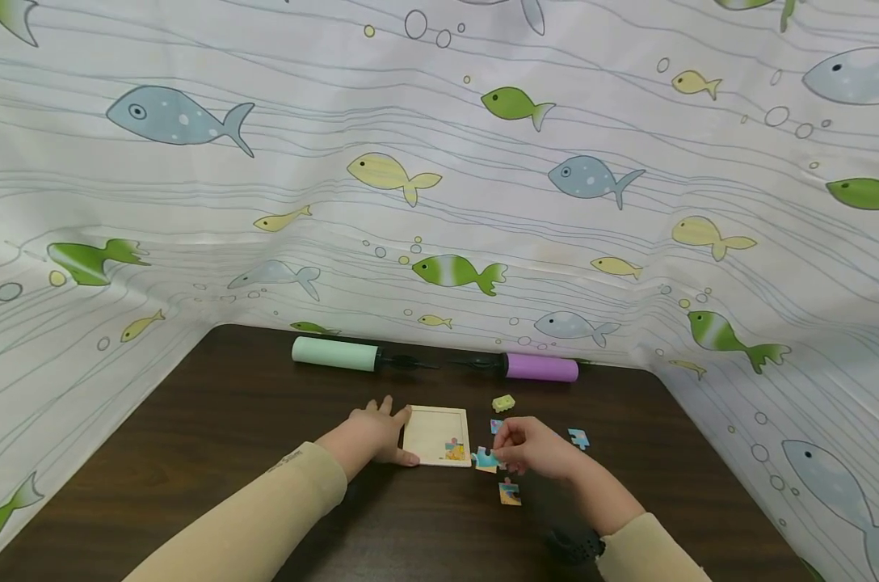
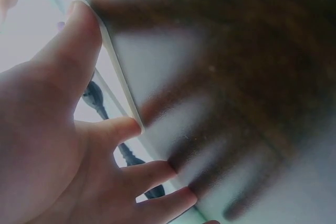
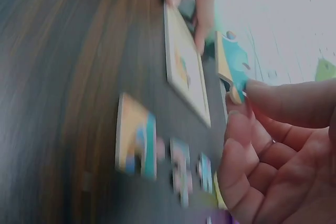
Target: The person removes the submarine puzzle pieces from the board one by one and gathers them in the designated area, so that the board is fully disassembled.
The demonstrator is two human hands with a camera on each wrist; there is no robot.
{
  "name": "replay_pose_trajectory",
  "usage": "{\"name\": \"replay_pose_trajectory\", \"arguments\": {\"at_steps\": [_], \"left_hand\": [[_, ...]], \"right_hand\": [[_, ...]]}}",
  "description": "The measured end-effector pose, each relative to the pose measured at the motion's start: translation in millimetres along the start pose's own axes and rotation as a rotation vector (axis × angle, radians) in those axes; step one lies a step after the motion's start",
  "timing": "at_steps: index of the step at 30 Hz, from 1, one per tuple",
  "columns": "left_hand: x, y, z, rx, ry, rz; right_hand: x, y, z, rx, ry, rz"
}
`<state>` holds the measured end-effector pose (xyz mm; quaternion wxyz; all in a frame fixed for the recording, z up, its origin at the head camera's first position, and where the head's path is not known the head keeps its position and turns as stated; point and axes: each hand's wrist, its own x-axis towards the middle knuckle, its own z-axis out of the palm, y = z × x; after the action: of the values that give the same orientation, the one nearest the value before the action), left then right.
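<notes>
My left hand (image 1: 372, 435) rests at the left side of a square wooden puzzle tray (image 1: 423, 424), fingers spread, with the thumb at the near corner and the index fingertip at the far one. One orange patterned puzzle piece (image 1: 455, 451) lies in the tray's near right corner. Just right of the tray, my right hand (image 1: 541, 449) pinches a blue and sandy puzzle piece (image 3: 234, 61) between thumb and fingertips, held above the table. In the right wrist view, another puzzle piece (image 3: 134, 129) lies on the table below it. The left wrist view shows the thumb (image 2: 79, 40) against the tray's edge.
More loose pieces lie about the right hand, including a blue one (image 1: 578, 439) to its right. Behind them sits a small yellow-green block (image 1: 503, 403). A mint hand pump (image 1: 335, 354) and a purple one (image 1: 541, 367) lie along the back, before a fish-patterned curtain (image 1: 454, 218).
</notes>
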<state>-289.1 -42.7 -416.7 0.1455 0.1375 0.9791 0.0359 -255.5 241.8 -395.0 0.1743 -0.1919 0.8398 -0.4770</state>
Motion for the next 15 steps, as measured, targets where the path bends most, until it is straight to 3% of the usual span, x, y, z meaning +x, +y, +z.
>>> {"name": "replay_pose_trajectory", "arguments": {"at_steps": [8, 15], "left_hand": [[-9.3, 1.4, -4.5, -0.030, 0.015, 0.013], [-8.1, 0.9, -5.7, -0.025, 0.006, 0.013]], "right_hand": [[-36, 27, -33.8, -0.027, 0.018, 0.079], [-63, 46, -45.9, -0.058, 0.006, 0.095]]}}
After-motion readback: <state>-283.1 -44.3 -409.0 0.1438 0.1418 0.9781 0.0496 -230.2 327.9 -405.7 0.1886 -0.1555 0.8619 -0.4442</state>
